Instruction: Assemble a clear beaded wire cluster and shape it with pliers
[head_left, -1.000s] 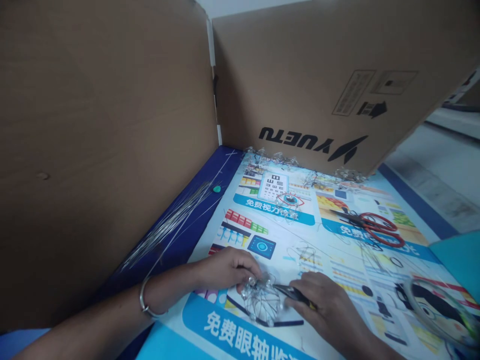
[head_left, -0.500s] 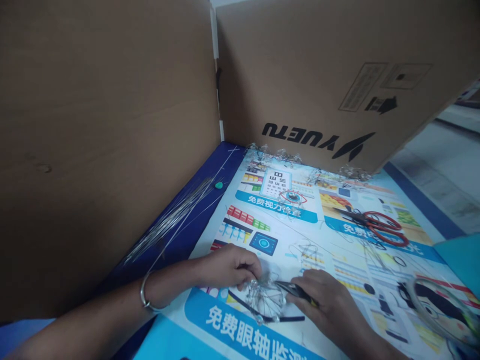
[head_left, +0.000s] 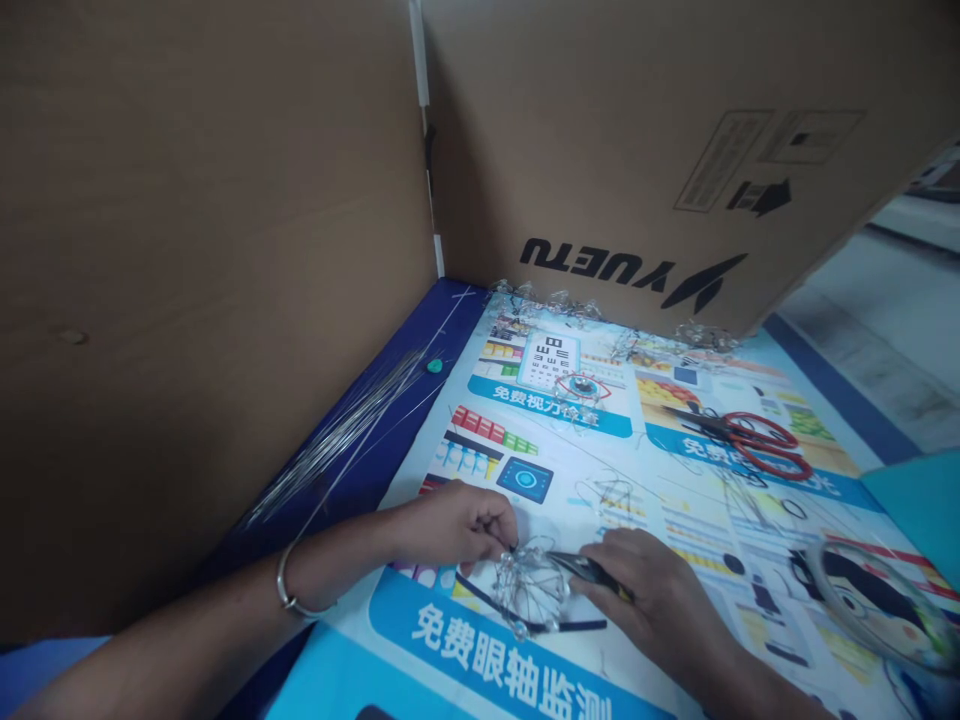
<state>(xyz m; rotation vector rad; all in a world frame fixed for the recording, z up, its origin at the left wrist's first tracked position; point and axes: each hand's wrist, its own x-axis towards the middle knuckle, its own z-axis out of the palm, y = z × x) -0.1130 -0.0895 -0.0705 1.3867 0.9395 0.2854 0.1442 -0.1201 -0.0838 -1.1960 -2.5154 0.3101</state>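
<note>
A round wire piece with clear beads [head_left: 529,592] lies on the printed sheet between both hands. My left hand [head_left: 461,525] has its fingers curled and pinched at the upper left edge of this piece. Dark-handled pliers [head_left: 589,572] are held in my right hand [head_left: 645,580]. Their jaws point left and reach the upper right side of the beaded piece. Whether the jaws grip a wire is too small to tell.
Red-handled scissors [head_left: 757,442] lie at the right. A bundle of straight wires [head_left: 337,430] and a small green object [head_left: 435,366] are at the left. More beaded wire pieces [head_left: 559,300] line the cardboard wall [head_left: 600,130]. A clear tape roll [head_left: 885,600] sits at the lower right.
The view has shifted slightly. Both hands stay at the beaded piece, and the pliers in my right hand remain at its upper right side.
</note>
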